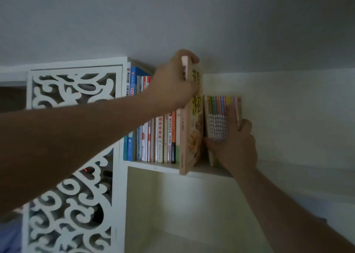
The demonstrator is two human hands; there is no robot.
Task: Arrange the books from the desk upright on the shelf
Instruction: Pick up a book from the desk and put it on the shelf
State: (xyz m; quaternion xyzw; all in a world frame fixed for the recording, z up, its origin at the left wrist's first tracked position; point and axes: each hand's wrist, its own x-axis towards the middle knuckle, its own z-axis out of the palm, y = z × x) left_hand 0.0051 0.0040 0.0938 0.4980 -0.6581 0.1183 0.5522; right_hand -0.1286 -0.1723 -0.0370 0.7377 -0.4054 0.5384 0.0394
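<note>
As two hands [172, 79] grip — one cookbook [194, 122], one shelf [153, 165]

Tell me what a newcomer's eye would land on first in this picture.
First, the two bare arms reaching up to the white shelf: the left hand grips the top of a tall yellow cookbook that stands upright, its lower corner jutting past the shelf edge. Just right of it, the right hand holds a bundle of thin colourful books upright. At the left, a white carved fretwork panel stands out.
</note>
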